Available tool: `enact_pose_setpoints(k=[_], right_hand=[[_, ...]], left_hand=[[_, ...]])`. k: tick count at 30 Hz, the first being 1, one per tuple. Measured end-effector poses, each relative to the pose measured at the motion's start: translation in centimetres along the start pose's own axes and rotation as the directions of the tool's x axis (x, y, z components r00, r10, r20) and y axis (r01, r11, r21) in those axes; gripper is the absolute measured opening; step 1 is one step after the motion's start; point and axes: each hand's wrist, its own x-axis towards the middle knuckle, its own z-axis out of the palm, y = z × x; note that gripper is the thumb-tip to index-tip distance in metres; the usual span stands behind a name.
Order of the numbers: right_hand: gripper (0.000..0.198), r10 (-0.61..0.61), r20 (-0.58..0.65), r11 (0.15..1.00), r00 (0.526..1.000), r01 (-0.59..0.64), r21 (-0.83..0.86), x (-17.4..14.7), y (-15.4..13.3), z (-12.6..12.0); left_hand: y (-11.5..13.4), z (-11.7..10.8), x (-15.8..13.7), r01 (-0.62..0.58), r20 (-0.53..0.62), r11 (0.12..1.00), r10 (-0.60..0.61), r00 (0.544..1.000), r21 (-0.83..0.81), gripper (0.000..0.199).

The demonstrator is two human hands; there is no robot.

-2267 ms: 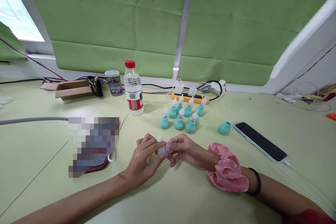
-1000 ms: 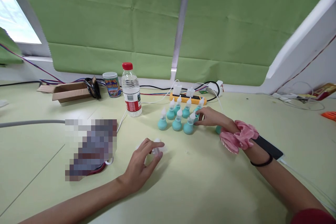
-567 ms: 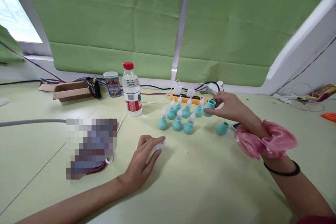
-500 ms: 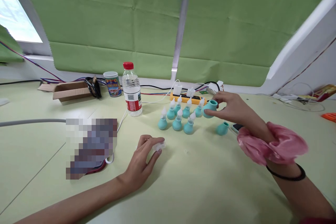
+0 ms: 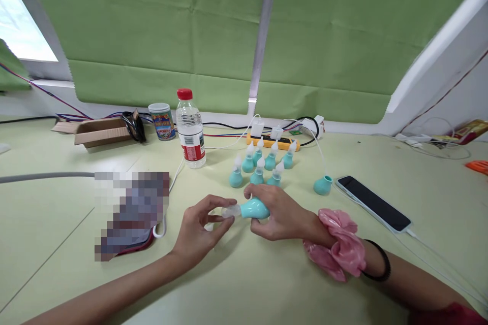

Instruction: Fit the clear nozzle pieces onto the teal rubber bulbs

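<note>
My left hand [image 5: 204, 226] pinches a clear plastic nozzle piece [image 5: 231, 210] between thumb and fingers. Wrapped around a teal rubber bulb [image 5: 254, 208], my right hand [image 5: 276, 212] holds it on its side with its neck pointing left. The neck meets the clear piece; how far one sits in the other I cannot tell. Just behind the hands stand several teal bulbs with clear nozzles [image 5: 236, 176], like nasal aspirators, upright in a cluster. One bare teal bulb [image 5: 323, 185] with an open neck sits on the table to the right.
A water bottle [image 5: 191, 134] with a red cap stands behind left, beside a tin can [image 5: 162, 122] and an open cardboard box [image 5: 102, 133]. A yellow power strip [image 5: 272, 142] lies at the back. A charging phone [image 5: 374, 203] lies right; a blurred-out object [image 5: 135, 218] is at left.
My right hand has brought the teal bulb left and toward me, from beside the cluster to the clear piece in my left hand. The phone at right has come into full view.
</note>
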Motion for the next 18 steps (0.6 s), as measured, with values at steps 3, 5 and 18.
enact_pose_setpoints(k=[3,5,18], right_hand=[[0.017,-0.051,-0.028,0.997,0.998,0.05,-0.063,0.0,0.6,0.1],[0.015,-0.059,-0.029,0.996,0.998,0.057,-0.066,0.0,0.8,0.2],[0.006,-0.194,-0.147,0.963,0.97,0.159,-0.218,-0.1,1.4,1.3]], left_hand=[[0.4,-0.1,0.5,0.066,-0.04,0.988,-0.072,0.997,-0.137,0.02],[0.6,-0.2,0.7,0.116,-0.027,0.967,-0.125,0.992,-0.227,0.022],[0.8,-0.3,1.1,0.546,0.403,0.758,-0.402,0.822,-0.357,0.023]])
